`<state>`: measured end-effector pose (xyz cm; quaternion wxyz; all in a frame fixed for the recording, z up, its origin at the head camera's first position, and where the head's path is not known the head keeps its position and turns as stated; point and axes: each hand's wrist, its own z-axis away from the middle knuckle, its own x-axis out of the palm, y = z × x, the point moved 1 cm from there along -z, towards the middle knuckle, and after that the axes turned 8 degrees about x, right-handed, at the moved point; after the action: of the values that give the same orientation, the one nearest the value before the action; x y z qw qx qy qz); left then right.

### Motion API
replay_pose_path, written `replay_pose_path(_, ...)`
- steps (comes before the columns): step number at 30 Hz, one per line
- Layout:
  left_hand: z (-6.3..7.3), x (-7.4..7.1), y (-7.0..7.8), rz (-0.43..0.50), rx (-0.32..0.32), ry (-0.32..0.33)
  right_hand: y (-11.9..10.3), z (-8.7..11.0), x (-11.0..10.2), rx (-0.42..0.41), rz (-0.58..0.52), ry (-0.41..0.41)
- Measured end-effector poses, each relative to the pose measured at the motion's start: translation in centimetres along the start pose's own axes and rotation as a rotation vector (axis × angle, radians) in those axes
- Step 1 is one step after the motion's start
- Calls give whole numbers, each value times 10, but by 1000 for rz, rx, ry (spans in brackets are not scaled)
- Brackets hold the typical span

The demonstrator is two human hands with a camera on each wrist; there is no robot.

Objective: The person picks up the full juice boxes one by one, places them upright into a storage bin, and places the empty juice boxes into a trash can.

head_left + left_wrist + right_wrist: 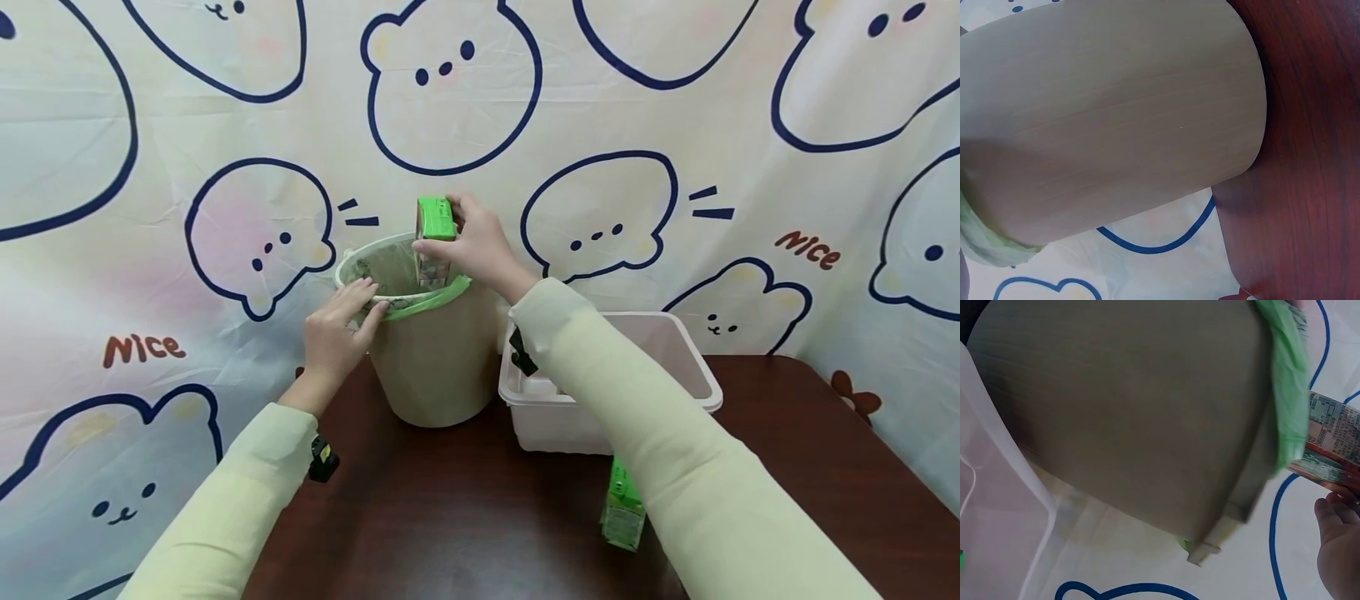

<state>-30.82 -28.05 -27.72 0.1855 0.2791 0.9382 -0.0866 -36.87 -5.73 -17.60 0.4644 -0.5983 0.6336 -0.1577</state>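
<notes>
My right hand (476, 246) pinches a small green-topped carton (435, 221) between thumb and fingers. It stands upright with its lower part inside the mouth of a beige trash bin (435, 375). In the right wrist view, the printed side of the carton (1335, 428) shows beside the bin's rim. My left hand (333, 333) rests at the near left of the rim, fingers extended over the edge and thumb against the green bag. That green bag (427, 302) lines the bin and folds over its rim. In the left wrist view the bin's wall (1116, 119) fills most of the picture.
A pale plastic tub (562, 425) stands right of the bin, partly behind my right sleeve. Another green carton (624, 508) is on the dark wood table (450, 517), in front of the tub. Behind hangs a cloth (450, 108) printed with cartoon bears.
</notes>
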Motion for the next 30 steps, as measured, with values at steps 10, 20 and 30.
replay_pose_path(10, 0, 1, 1, 6, -4, -5, 6, -3, 13, 83, 142, -48)
replay_pose_path(20, 3, 1, 0, 13, 1, -6, 16, -3, 18, 119, 246, -76)
replay_pose_path(30, 1, 1, -2, 20, 12, 5, 16, -8, 19, 163, 350, -126)
